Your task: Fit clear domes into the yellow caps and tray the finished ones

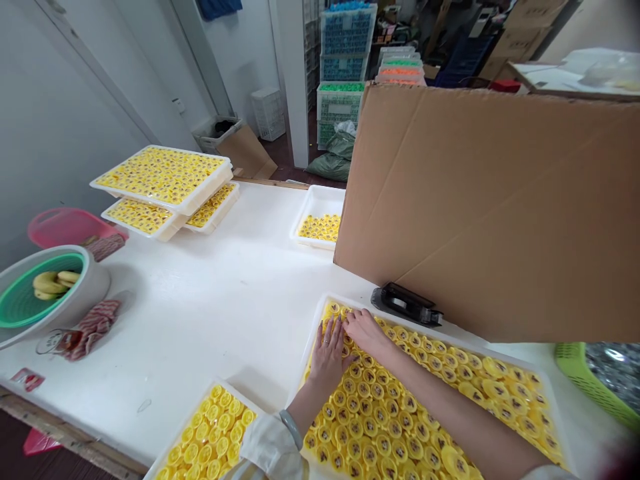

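Observation:
A white tray (559,427) full of small round yellow plastic pieces (370,427) with dark printed centres lies in front of me. My left hand (327,357) rests over its far left corner, fingers stretched out on the pieces and a ring on one finger. Close beside it, my right hand (367,331) reaches in from the right with curled fingers pressed together. Whatever is under its fingertips is hidden. A smaller tray of yellow pieces (217,427), these without dark centres, stands by my left forearm.
A cardboard sheet (490,213) stands upright behind the tray, with a black tape dispenser (407,305) at its foot. Filled trays (165,175) are stacked far left. Another tray (320,200) is partly behind the cardboard. A basin (95,283), a glass (53,342) and a green basket (575,367) flank the table.

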`<state>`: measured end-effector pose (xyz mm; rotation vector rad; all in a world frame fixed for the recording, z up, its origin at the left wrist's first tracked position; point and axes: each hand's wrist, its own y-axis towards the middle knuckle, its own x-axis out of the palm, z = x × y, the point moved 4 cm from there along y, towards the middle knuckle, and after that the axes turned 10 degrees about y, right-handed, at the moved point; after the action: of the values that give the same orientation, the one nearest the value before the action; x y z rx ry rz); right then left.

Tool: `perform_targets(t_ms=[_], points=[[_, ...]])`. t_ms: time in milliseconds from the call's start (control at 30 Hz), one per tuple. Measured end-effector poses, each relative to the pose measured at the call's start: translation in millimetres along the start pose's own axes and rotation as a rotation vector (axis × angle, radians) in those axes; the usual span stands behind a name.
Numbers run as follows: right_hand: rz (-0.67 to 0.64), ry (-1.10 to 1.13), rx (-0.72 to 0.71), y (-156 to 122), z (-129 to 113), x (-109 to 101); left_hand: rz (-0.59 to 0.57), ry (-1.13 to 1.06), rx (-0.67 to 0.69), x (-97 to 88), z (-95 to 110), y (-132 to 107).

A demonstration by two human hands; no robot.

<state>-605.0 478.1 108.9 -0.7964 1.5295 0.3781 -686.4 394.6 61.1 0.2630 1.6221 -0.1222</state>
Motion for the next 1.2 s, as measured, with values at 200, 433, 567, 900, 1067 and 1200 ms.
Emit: perform_targets(t_ms=[200, 433, 567, 900, 1067, 1200], points=[[0.136, 0.068, 0.035, -15, 29, -9, 0.008, -0.018, -0.007, -6.7, -1, -3], [0.338, 0.106, 0.028, -15, 35, -1, 0.016, -0.051, 0.054, -11.2, 5, 3], [0.328, 0.151, -0.139, 7, 22, 9, 0.003, -0.045, 0.047, -8.8, 10, 2], [0.224, 0.256, 0.05, -37, 54, -13, 0.001, -0.082, 0.012, -10.1, 12, -1], [0.084, 0.306, 0.231, -44, 60, -12, 0.004, -0.086, 0.009, -13.0, 11, -2], [0.007, 0.33, 0.332, -29, 47, -9, 0.001, -0.071, 0.022, -12.2, 11, -1]])
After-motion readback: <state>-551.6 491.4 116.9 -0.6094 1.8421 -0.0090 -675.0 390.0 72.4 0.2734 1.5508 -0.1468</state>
